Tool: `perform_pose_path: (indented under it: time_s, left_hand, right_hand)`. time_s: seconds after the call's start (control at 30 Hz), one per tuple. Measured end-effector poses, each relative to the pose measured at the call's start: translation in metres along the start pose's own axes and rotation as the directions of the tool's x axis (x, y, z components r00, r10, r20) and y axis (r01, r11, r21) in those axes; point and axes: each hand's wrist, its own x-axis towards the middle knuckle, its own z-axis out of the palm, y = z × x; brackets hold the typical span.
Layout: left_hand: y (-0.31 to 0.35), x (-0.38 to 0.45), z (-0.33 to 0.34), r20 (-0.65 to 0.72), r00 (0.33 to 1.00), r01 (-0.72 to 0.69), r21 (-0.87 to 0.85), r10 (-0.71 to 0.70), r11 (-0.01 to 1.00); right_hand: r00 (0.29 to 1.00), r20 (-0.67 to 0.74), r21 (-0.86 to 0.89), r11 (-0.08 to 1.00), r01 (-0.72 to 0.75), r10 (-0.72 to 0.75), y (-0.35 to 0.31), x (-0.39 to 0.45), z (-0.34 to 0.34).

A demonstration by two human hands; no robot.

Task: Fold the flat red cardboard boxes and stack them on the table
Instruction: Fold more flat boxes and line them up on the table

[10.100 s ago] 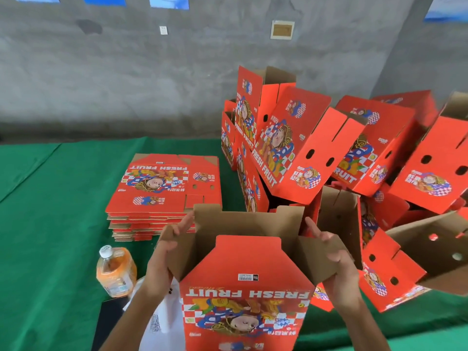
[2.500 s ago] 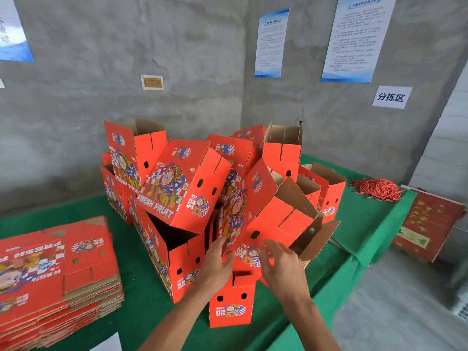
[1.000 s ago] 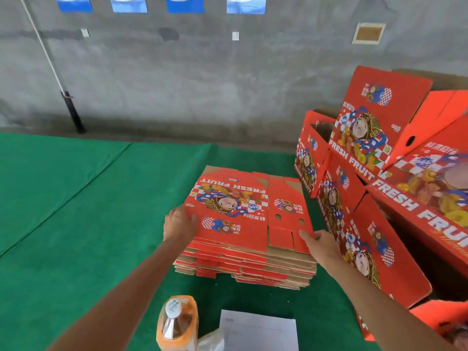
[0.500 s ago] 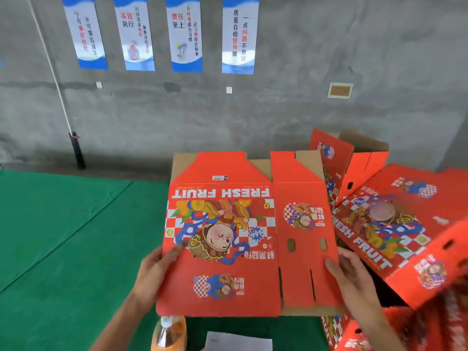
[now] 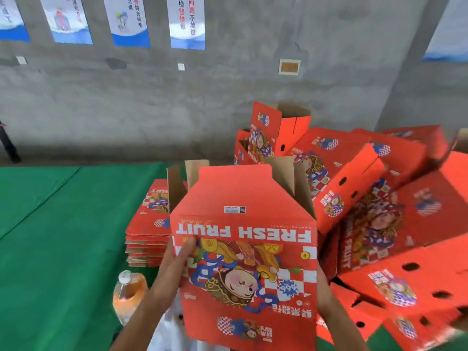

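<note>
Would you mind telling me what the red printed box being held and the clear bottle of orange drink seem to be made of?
Red printed box: apparently cardboard, with a smooth printed red face and plain brown inner flaps at the top. Clear bottle of orange drink: probably thin plastic, see-through with a white cap, though it is blurred.

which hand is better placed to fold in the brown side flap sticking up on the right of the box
Right. The right hand already grips the box on its right edge, directly below that flap; the left hand holds the opposite edge.
</note>
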Motion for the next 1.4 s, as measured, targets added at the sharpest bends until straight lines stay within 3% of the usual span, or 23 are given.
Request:
perform_pose_path:
  time_s: [0.1,0.17,0.27,0.37,0.57,0.67,0.73,0.9,0.97,1.07,1.2,1.3,1.4]
  left_hand:
    - [-0.015,-0.013,0.011,-0.082,0.995,-0.064,-0.038,0.061,0.997]
    - [-0.033,-0.028,0.013,-0.123,0.989,-0.087,0.015,0.088,0.996]
    - [-0.061,-0.048,0.019,-0.137,0.989,-0.06,-0.012,0.058,0.998]
    - [-0.071,-0.058,0.025,-0.149,0.989,-0.015,-0.035,0.01,0.999]
    - [-0.05,-0.062,0.03,-0.12,0.985,-0.115,0.096,0.127,0.989]
    - [-0.034,-0.061,0.039,0.002,0.974,-0.223,0.18,0.227,0.958]
    - [-0.027,-0.059,0.044,0.03,0.977,-0.214,0.166,0.212,0.963]
    - [-0.031,-0.063,0.032,-0.203,0.978,-0.057,-0.003,0.055,0.998]
    - [-0.036,-0.071,0.028,-0.208,0.978,-0.04,-0.053,0.028,0.998]
    - [-0.035,-0.082,0.025,-0.112,0.984,-0.134,0.038,0.138,0.99]
    - [-0.036,-0.091,0.021,0.141,0.945,-0.317,0.196,0.294,0.928]
    - [-0.03,-0.092,0.017,0.141,0.954,-0.295,0.308,0.263,0.905]
    - [-0.021,-0.083,0.013,0.086,0.965,-0.262,0.427,0.249,0.865]
  right_hand:
    - [1.0,0.013,-0.147,0.989,0.025,-0.024,0.006,-0.011,-0.009]
    - [0.997,0.062,-0.2,0.98,-0.023,0.036,0.009,-0.015,-0.02]
    - [0.971,0.155,-0.12,0.98,-0.162,0.179,0.008,-0.027,-0.024]
    - [0.971,0.172,-0.079,0.985,-0.156,0.167,0.005,-0.039,-0.022]
    - [0.996,-0.058,-0.021,0.997,-0.076,0.074,0.01,-0.051,-0.021]
    - [0.981,-0.178,-0.204,0.972,-0.113,0.077,0.007,-0.045,-0.013]
    - [0.975,-0.219,-0.347,0.931,-0.11,0.033,0.004,-0.038,-0.006]
    - [0.956,-0.291,-0.402,0.912,-0.084,-0.041,-0.002,-0.016,0.005]
    - [0.966,-0.26,-0.347,0.935,-0.077,-0.016,-0.005,-0.009,0.004]
    - [0.983,-0.182,-0.299,0.951,-0.08,0.025,-0.013,-0.002,0.007]
    - [0.993,-0.117,-0.327,0.945,-0.009,-0.031,-0.02,0.005,0.017]
    - [0.991,-0.095,-0.413,0.91,0.045,-0.092,-0.017,0.006,0.015]
    - [0.982,-0.093,-0.378,0.918,0.12,-0.167,-0.017,-0.009,-0.002]
